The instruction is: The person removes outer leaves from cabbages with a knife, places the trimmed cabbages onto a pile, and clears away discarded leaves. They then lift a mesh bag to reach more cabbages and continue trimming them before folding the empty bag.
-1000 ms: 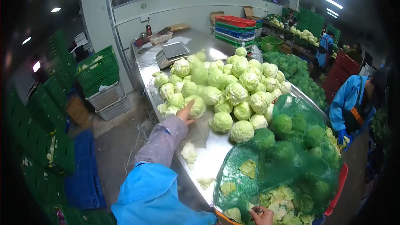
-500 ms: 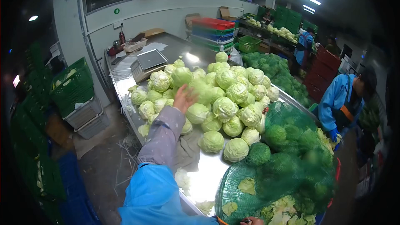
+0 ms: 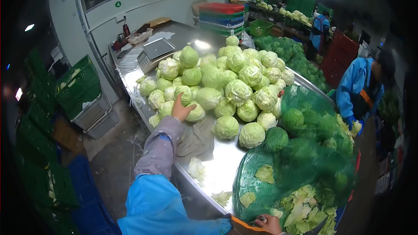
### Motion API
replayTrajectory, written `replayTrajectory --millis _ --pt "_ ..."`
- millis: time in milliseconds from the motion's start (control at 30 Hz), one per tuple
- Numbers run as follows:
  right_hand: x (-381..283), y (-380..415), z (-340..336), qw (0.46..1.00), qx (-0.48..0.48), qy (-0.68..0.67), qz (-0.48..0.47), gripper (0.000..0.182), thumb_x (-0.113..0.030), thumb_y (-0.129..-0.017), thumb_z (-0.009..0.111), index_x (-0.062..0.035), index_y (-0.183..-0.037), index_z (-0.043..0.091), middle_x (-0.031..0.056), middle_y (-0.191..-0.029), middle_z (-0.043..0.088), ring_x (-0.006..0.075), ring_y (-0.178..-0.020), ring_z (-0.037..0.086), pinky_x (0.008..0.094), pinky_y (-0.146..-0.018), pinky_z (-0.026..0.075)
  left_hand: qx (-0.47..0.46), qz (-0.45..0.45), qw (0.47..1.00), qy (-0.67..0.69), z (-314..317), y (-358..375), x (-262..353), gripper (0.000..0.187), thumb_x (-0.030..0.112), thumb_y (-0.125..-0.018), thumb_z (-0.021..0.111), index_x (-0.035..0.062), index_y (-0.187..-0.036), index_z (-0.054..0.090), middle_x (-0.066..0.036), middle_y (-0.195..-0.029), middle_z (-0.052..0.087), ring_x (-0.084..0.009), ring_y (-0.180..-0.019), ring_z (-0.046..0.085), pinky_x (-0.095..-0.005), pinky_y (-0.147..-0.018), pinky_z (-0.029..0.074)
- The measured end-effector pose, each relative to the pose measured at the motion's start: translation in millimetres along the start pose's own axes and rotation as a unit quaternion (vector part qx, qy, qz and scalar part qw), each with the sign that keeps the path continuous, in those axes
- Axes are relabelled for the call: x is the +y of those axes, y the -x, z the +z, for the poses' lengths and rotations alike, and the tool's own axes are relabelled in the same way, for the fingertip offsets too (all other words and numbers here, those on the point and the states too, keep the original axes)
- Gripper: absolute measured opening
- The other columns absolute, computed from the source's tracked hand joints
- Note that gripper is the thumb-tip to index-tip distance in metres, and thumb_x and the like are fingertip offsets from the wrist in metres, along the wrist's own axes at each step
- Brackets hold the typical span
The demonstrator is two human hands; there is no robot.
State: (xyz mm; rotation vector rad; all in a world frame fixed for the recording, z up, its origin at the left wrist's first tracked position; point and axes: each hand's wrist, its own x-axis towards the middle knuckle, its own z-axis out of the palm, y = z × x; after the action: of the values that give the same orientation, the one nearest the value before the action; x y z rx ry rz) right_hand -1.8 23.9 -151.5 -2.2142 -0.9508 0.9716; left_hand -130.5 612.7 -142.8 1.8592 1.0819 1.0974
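Left hand (image 3: 181, 109) is held thumb and fingers apart at a cabbage (image 3: 186, 96) by the pile's near-left edge, on the metal table (image 3: 224, 167); contact can't be confirmed. Right hand (image 3: 271, 224) is curled beside the green mesh bag (image 3: 251, 172); whether anything is gripped can't be told.

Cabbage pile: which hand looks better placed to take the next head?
Left, probably: the left hand is at the near edge of the cabbage pile, thumb spread, while the right hand is beside the green mesh bag, away from the pile.
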Motion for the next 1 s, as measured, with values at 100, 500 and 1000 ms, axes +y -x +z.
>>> replayTrajectory --millis 100,500,1000 --pt "7.9 -0.2 7.7 0.998 0.018 -0.011 -0.058 0.018 -0.017 -0.080 0.065 -0.0013 -0.089 0.065 0.0119 -0.066 0.062 0.0200 -0.056 0.058 0.0318 -0.053 0.046 0.042 0.008 0.991 -0.130 -20.2 8.8 26.1 0.095 0.033 -0.060 0.081 0.0074 -0.137 0.032 -0.021 -0.134 0.039 -0.0361 -0.125 0.037 -0.0410 -0.103 0.033" --pt "30.2 0.9 4.8 0.955 0.287 -0.054 -0.057 0.029 -0.012 -0.075 0.065 -0.0056 -0.103 0.064 0.0144 -0.096 0.065 0.0298 -0.087 0.063 0.0364 -0.077 0.050 -0.292 0.134 0.947 -0.002 51.4 169.0 147.8 0.053 0.021 -0.073 0.073 0.0049 -0.119 0.053 -0.015 -0.122 0.055 -0.0300 -0.114 0.052 -0.0349 -0.096 0.041" --pt "237.0 111.3 -98.1 0.941 0.274 0.195 -0.015 0.043 -0.014 -0.073 0.071 -0.0074 -0.113 0.058 0.0145 -0.127 0.051 0.0341 -0.121 0.043 0.0476 -0.100 0.033 -0.300 0.154 0.827 -0.450 165.7 281.0 120.9 0.054 0.035 -0.078 0.060 0.0129 -0.127 0.051 -0.014 -0.138 0.040 -0.0329 -0.128 0.035 -0.0556 -0.106 0.019"
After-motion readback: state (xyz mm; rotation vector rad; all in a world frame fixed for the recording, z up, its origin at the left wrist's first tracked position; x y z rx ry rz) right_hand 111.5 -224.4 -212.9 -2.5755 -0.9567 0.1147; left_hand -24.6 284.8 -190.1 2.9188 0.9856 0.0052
